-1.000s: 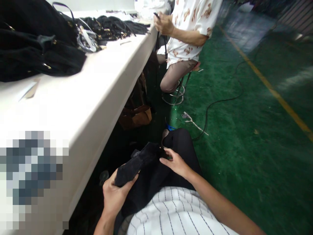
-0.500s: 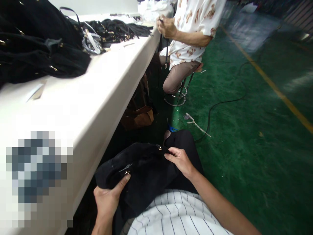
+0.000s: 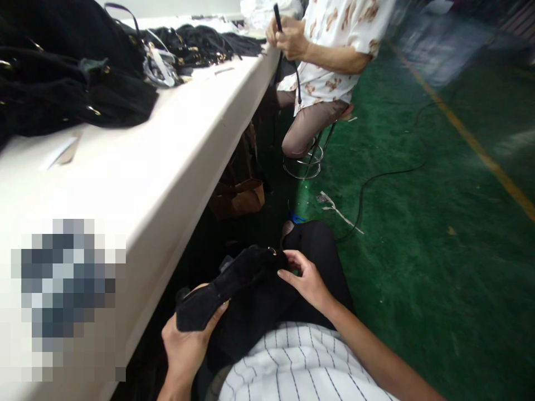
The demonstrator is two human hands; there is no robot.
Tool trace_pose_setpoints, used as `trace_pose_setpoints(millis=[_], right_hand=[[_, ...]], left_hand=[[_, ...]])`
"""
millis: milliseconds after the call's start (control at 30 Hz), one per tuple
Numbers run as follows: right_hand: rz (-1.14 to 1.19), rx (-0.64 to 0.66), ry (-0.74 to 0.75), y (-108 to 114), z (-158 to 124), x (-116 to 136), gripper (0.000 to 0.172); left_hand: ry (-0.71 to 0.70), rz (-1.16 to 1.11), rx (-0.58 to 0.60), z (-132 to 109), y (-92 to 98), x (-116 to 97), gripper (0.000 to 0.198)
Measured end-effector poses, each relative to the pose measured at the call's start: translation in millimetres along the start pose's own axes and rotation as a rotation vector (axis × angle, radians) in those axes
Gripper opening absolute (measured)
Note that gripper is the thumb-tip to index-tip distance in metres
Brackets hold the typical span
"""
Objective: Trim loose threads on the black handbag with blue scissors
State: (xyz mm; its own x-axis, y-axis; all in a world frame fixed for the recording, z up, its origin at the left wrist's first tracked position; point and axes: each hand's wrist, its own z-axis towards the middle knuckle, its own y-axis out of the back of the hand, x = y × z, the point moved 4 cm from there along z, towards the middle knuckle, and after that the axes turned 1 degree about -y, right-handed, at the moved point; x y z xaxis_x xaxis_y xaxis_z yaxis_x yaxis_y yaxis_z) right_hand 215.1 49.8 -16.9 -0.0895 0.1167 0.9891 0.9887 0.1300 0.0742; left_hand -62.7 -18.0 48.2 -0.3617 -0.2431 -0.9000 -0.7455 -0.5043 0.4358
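A black fabric piece (image 3: 251, 295) with a gold-coloured ring near its upper right corner lies over my lap. My left hand (image 3: 190, 337) grips its left end, with the thumb on the near side and fingers behind. At the right edge, close to the ring, my right hand (image 3: 307, 278) has its thumb and fingers a little apart; they appear to touch or nearly touch the cloth, and whether they pinch it is unclear.
A long white table (image 3: 167, 161) runs along the left, bearing a heap of black bags (image 3: 71, 83). A seated co-worker (image 3: 330, 61) holds a black strap at its far end. Below are a brown bag (image 3: 240, 197) and a cable (image 3: 376, 177).
The left part of the fabric has folded into a narrower band over my left hand. My right hand's fingers have spread slightly at the edge. The co-worker's hands have raised the strap.
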Motion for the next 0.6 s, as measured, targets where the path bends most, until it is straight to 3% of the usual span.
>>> trace_pose_setpoints(millis=[133, 300, 467, 600], right_hand=[[-0.102, -0.060, 0.047, -4.0, -9.5, 1.4, 0.064], [-0.207, -0.071, 0.005, -7.8, -11.9, -6.3, 0.046], [-0.196, -0.038, -0.090, -11.6, -6.9, -15.1, 0.051], [-0.218, -0.013, -0.098, -13.4, -1.2, -14.9, 0.042]], left_hand=[[-0.046, 0.049, -0.011, -1.1, -4.1, 2.0, 0.045], [-0.164, 0.127, -0.005, -0.5, -8.0, -0.6, 0.046], [-0.229, 0.135, 0.009, 0.1, -9.3, -11.7, 0.040], [-0.252, 0.156, 0.040, 0.2, -7.0, -13.0, 0.034]])
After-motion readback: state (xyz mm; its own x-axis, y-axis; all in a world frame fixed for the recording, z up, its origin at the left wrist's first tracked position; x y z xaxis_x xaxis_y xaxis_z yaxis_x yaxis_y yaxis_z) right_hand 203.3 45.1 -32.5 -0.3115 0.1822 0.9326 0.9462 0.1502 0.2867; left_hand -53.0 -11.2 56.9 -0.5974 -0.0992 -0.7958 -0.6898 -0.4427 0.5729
